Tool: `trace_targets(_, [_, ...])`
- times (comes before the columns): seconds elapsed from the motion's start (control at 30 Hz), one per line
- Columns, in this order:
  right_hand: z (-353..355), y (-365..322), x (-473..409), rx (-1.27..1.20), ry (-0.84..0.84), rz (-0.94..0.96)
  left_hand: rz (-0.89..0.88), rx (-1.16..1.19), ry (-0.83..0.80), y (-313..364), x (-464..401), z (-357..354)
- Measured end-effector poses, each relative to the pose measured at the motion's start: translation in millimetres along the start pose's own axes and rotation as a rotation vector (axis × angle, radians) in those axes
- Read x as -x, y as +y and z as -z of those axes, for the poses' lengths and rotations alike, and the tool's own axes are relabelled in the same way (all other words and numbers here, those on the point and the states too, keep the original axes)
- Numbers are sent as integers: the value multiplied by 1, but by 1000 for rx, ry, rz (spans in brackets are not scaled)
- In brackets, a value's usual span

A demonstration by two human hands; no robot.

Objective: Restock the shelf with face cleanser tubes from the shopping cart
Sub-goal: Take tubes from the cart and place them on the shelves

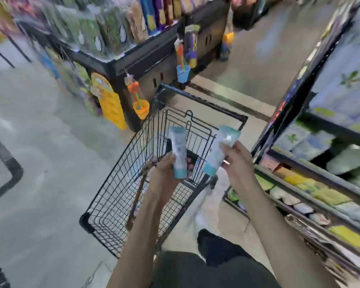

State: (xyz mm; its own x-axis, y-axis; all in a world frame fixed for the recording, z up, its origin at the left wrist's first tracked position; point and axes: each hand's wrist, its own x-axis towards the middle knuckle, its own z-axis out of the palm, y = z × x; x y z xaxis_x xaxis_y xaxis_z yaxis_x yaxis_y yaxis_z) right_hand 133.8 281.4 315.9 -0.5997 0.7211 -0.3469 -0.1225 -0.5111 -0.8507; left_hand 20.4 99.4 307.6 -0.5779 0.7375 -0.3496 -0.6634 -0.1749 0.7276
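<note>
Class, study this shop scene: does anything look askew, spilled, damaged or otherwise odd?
Nothing stands out. The left hand and right hand each hold a face cleanser tube, caps down, over the black wire cart. Blur hides shelf detail.

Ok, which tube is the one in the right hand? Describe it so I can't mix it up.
Start at the black wire shopping cart in the aisle; two pale face cleanser tubes are held above it. The right hand has the right-hand tube, nearest the shelf. It leans, teal cap down-left, whereas the left hand's tube stands nearly upright.
</note>
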Motion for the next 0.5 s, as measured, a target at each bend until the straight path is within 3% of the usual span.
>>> trace_targets(0.27, [66,-35,59,-23,179,130,109,-135,-113,-33,14,-77])
trace_targets(0.5, [139,-75,101,-127,280,232,92,-291,-211,-77,9,-150])
